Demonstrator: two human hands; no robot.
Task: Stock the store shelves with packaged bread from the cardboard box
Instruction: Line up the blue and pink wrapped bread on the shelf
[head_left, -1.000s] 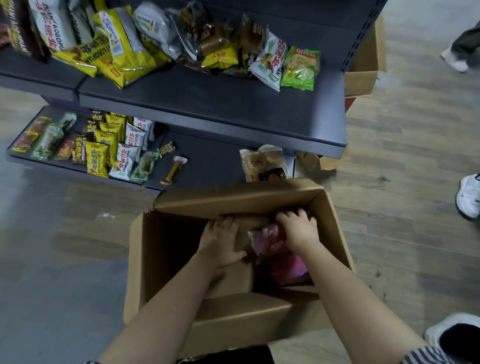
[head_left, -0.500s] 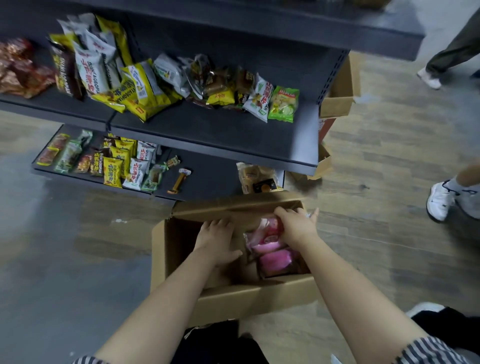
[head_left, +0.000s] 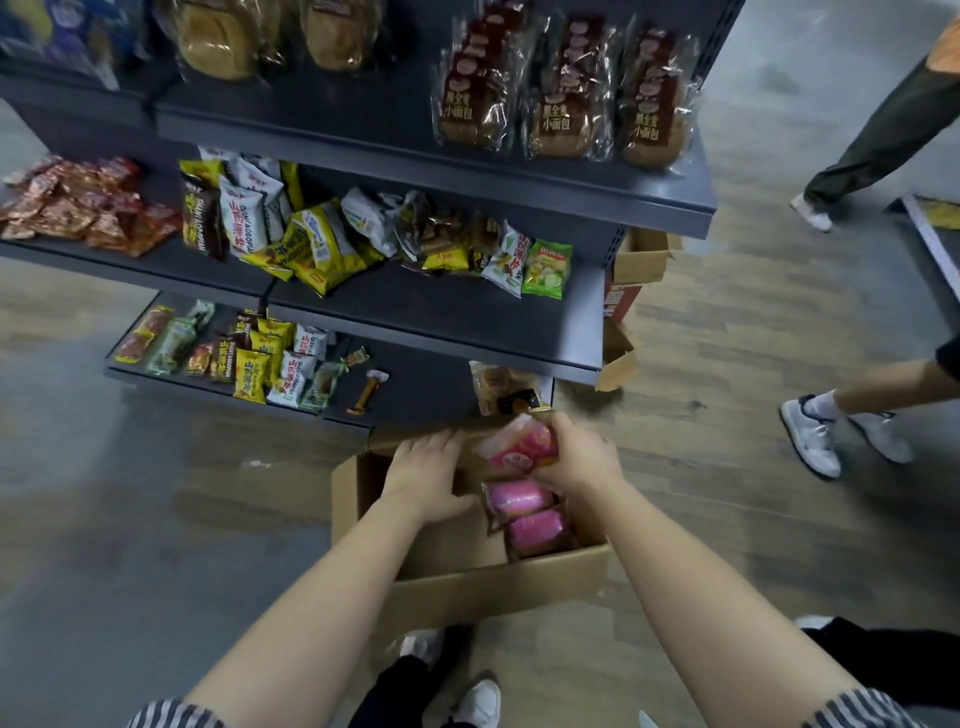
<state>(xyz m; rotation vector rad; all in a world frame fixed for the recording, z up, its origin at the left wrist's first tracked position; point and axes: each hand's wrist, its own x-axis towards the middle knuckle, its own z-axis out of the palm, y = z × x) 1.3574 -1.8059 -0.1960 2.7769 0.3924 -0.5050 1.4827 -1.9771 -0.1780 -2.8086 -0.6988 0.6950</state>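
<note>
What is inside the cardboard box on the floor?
Two pink bread packs lie in the cardboard box, at its right; the right hand grips a third pack at the far rim. The left hand rests on inner cardboard that hides anything beneath.

Wearer's body, lower half of the frame. Short sleeves in narrow dark-and-white stripes: left sleeve (head_left: 166, 716) at the lower left edge, right sleeve (head_left: 857, 709) at the lower right edge. Forearms (head_left: 311, 597) bare from sleeve hem to left hand (head_left: 423, 467) and right hand (head_left: 576, 460). Bottom centre: dark trousers (head_left: 400, 691), white shoes (head_left: 480, 702).
</note>
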